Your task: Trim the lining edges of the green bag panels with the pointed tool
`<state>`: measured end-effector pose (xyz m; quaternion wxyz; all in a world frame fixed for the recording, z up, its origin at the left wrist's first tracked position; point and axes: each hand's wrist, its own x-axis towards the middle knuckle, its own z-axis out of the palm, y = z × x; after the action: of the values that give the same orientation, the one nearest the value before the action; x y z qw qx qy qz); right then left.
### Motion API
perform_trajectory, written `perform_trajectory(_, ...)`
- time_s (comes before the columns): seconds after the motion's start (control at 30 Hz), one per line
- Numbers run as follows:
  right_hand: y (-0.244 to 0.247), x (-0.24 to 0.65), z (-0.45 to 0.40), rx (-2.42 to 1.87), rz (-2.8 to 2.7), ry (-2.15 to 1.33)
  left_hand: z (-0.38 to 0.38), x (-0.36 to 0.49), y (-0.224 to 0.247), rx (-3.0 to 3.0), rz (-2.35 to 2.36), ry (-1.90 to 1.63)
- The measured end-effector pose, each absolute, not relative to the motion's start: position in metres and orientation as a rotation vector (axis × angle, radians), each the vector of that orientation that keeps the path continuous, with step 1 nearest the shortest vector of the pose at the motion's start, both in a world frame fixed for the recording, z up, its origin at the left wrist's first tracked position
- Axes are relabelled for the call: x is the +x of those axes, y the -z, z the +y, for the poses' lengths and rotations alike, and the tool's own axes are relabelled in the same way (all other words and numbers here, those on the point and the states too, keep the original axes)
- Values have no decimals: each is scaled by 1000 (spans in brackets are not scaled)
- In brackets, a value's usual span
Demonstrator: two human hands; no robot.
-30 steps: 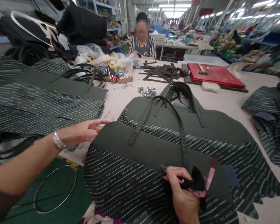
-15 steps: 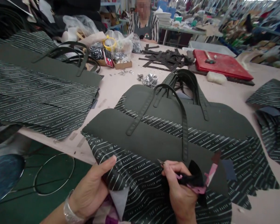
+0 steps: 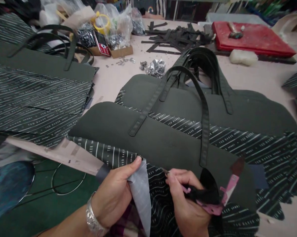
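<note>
My left hand (image 3: 113,191) pinches a striped, lettered black fabric panel (image 3: 108,151) between thumb and fingers. The fabric is folded back, so its pale grey underside (image 3: 142,194) shows. This panel joins a dark olive-grey bag piece (image 3: 148,138) with a strap handle (image 3: 204,131). In my right hand (image 3: 188,200) is a pointed tool with a pink and black handle (image 3: 214,207). Its small metal tip (image 3: 165,171) is at the fabric just below the plain piece's edge. A pink length (image 3: 231,187) with a brown end sticks out behind that hand.
More bag pieces with handles (image 3: 197,98) lie stacked beyond, and another pile (image 3: 39,95) is on the left. Farther back are dark strips (image 3: 175,39), a red board (image 3: 252,38) with a hammer (image 3: 234,33), a bag of metal bits (image 3: 156,68) and a phone (image 3: 102,44). A blue stool (image 3: 10,187) stands below.
My left hand has moved right and up, taking the fabric edge and folding it over so more grey underside shows. My right hand's tool tip is nearer the plain piece's edge. The view has tilted down.
</note>
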<state>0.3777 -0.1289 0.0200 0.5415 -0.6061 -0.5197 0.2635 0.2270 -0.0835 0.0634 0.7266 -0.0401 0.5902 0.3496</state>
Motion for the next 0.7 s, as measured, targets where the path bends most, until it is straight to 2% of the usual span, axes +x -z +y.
perform_trajectory(0.7,-21,371,-128,-1507,-1269,-654,-95,220,-57,-35,1279,-715)
